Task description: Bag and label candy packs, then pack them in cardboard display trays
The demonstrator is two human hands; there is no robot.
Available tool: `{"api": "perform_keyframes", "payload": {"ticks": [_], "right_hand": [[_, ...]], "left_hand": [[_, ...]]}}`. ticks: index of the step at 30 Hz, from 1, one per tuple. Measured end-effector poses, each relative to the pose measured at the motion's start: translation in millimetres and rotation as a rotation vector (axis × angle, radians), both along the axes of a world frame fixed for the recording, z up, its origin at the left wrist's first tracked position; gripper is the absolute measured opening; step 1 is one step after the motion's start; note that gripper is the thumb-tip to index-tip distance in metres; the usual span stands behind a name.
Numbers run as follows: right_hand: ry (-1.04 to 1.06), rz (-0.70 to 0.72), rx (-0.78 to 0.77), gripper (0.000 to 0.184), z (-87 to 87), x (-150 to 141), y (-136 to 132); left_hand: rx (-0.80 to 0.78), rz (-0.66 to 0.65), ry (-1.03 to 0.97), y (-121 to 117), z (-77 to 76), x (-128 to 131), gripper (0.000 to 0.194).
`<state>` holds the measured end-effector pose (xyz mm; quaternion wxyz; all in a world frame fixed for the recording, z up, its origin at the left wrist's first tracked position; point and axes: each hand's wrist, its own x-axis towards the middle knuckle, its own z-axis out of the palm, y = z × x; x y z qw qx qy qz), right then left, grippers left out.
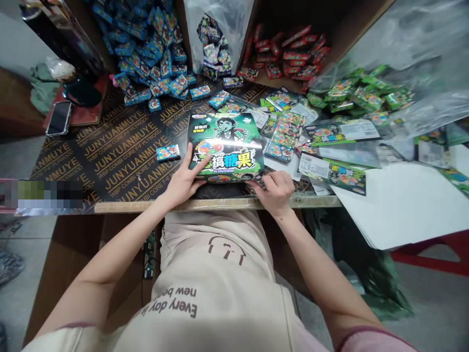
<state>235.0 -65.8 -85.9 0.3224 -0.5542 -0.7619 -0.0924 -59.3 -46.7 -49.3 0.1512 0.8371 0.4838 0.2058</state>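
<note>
A green and black candy box [224, 142] with a cartoon vampire and large Chinese lettering lies near the table's front edge, its lid down. My left hand [185, 181] grips its front left corner, with fingers on the lid and left side and the thumb along the front. At the front right corner, my right hand [274, 189] is closed, thumb against the box's front edge and fingers curled. One small blue candy packet [168, 152] lies left of the box. Just right of it sits a row of mixed candy packets [286, 136].
Blue packets [157, 63], purple packets [214, 49] in a clear bag, red packets [289, 54] and green packets [366, 93] are heaped along the back. Printed cards [333, 172] and white sheets [399, 205] lie at right. A phone [59, 118] rests at far left.
</note>
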Motion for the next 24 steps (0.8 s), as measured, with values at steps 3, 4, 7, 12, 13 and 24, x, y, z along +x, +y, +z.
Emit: {"api": "perform_keyframes", "payload": {"ticks": [3,4,7,12,13,24], "right_hand": [[-0.026,0.021,-0.018,0.044,-0.3,-5.0,2.3],[-0.021,0.026,-0.027,0.046,-0.7,-6.4,2.7],[-0.026,0.000,-0.041,0.045,1.2,-5.7,1.9],[-0.029,-0.019,-0.017,0.042,35.3,3.5,3.7],[-0.057,0.032,-0.053,0.044,45.0,3.1,6.4],[-0.282,0.478,-0.375,0.069,37.4,-17.8,23.6]], "left_hand": [[-0.025,-0.027,-0.078,-5.4,0.3,-4.3,0.065],[-0.019,-0.031,-0.087,-7.8,1.4,-5.2,0.064],[0.019,0.012,-0.051,-15.5,9.7,-2.9,0.065],[0.171,0.052,0.161,-9.6,38.6,17.3,0.081],[0.178,0.010,0.201,-4.3,42.5,21.5,0.084],[0.040,-0.241,0.437,16.0,35.1,38.2,0.070]]}}
